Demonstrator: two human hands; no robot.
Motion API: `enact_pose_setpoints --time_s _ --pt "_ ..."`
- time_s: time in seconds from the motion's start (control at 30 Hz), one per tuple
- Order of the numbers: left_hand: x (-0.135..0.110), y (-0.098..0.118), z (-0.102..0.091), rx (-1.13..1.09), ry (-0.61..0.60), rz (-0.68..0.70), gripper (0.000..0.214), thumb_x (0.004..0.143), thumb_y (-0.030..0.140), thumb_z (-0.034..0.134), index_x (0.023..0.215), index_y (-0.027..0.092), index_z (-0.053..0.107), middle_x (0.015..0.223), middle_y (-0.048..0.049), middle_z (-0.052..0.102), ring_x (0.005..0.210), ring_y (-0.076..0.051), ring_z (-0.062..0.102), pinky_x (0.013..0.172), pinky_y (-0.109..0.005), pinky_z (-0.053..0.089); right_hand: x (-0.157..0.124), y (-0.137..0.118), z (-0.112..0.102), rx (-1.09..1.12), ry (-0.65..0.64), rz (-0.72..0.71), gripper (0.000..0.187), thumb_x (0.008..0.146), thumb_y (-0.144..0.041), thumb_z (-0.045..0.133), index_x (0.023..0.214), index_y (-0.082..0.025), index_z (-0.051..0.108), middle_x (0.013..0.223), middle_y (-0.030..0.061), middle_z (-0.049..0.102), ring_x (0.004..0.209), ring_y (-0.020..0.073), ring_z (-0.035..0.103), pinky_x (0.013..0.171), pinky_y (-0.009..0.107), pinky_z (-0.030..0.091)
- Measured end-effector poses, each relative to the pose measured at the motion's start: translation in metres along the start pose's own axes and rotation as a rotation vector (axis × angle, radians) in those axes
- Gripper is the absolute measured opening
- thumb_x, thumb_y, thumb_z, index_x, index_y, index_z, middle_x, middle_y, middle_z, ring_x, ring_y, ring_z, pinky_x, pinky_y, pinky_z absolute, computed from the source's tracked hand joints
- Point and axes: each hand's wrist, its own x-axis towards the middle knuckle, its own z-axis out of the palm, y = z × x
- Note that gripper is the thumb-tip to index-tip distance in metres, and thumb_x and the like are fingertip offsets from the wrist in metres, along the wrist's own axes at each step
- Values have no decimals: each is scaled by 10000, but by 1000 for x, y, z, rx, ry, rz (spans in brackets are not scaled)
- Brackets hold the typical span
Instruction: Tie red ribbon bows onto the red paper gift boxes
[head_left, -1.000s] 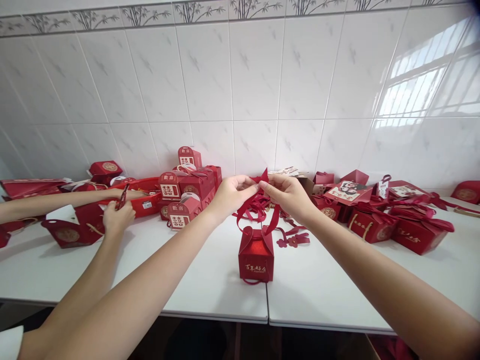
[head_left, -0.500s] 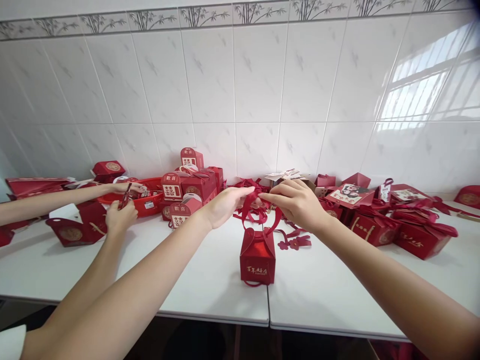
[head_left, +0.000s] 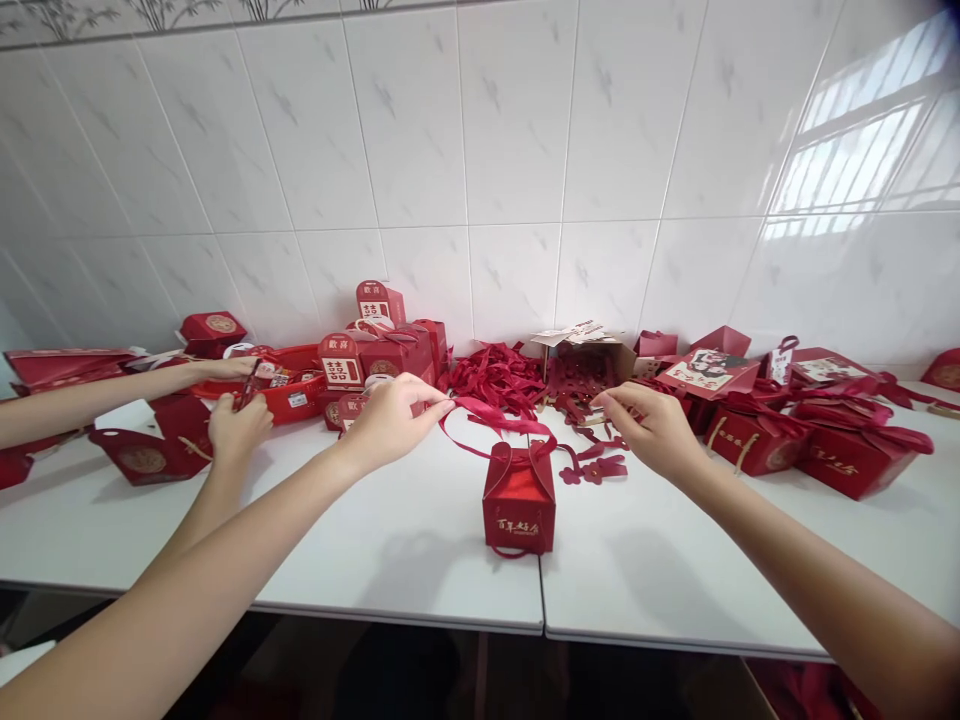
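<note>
In front of me a small red gift box (head_left: pixel 519 505) with gold lettering stands upright across the seam of two tables. A red ribbon (head_left: pixel 499 415) runs from its top, looping loosely over it. My left hand (head_left: pixel 401 418), up and left of the box, pinches one stretch of this ribbon between thumb and fingers. To the right of the box, my right hand (head_left: pixel 651 425) is raised with thumb and fingertips pressed together; what is between them, if anything, is too small to make out. Red tags with flower shapes (head_left: pixel 592 468) lie on the table behind the box.
At left, a co-worker's two hands (head_left: pixel 241 425) hold a dark red item beside an open red box (head_left: pixel 150 445) and a red basket (head_left: pixel 304 400). Behind are stacked boxes (head_left: pixel 397 355), a ribbon heap (head_left: pixel 495 375) and a carton (head_left: pixel 619 360). Finished-looking boxes (head_left: pixel 862 460) stand right.
My hands have drawn apart from above the box, left hand leftward with the ribbon, right hand rightward. The upright ribbon loop now lies lower and looser. The view has tilted down slightly.
</note>
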Motion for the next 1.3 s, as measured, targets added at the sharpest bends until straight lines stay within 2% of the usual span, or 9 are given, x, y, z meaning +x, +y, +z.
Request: enact_pose_setpoints --time_s 0.1,0.17,0.23,0.33,0.53,0.8,0.97,1.13,1.3 --pt "-4 -5 3 -78 -93 -112 145 701 356 673 670 237 750 501 -19 580 498 -160 492 477 -248 353 -8 -4 6 60 -104 -37 238 882 -330 479 833 -182 658 782 58 639 687 166 582 576 267 436" --pt "-3 0 8 -168 -149 -169 165 718 358 666 691 221 754 442 -11 552 430 -143 453 425 -244 312 -17 -17 13 88 -61 -111 213 881 -314 478 871 -181 645 782 66 629 690 166 573 577 268 443" --pt "-2 5 13 -273 -190 -236 157 698 352 693 674 208 753 445 -16 567 406 -130 440 406 -242 291 -27 -35 20 97 -46 -240 210 885 -292 467 843 -183 642 733 63 617 654 158 555 579 269 439" --pt "1 10 17 -395 -242 -333 161 676 350 721 624 199 742 569 -55 657 470 -139 511 420 -236 319 -41 -54 32 6 -202 -373 272 904 -268 414 833 -191 665 662 55 630 580 148 553 543 264 406" --pt "1 12 17 -463 -325 -359 174 710 334 692 615 197 741 772 -104 714 719 -214 605 541 -265 414 -37 -58 51 -208 -223 -29 382 903 -349 406 1202 -157 547 699 55 686 571 200 613 501 270 372" --pt "-1 19 20 -462 -437 -353 215 743 323 634 590 195 715 763 -84 694 818 -212 585 727 -300 398 -26 -52 53 -19 -204 121 577 881 -358 445 1390 -157 262 674 9 666 530 195 587 484 264 376" --pt "-1 21 26 -438 -456 -410 170 696 312 658 595 190 721 741 -85 699 801 -229 594 719 -322 396 -22 -50 56 161 -164 101 445 867 -386 491 1266 -209 403 655 -19 637 482 155 523 456 245 368" --pt "5 22 28 -438 -554 -320 220 735 357 632 637 185 729 781 -82 711 855 -235 603 857 -366 387 -16 -44 50 122 -70 -60 183 908 -314 454 843 -204 585 624 -1 605 518 124 510 524 230 378" --pt "8 29 26 -225 -416 -225 281 732 446 645 742 175 718 804 -45 697 805 -200 588 758 -317 411 -10 -37 37 131 19 -96 189 886 -289 505 771 -187 615 632 10 621 529 115 531 513 212 391"
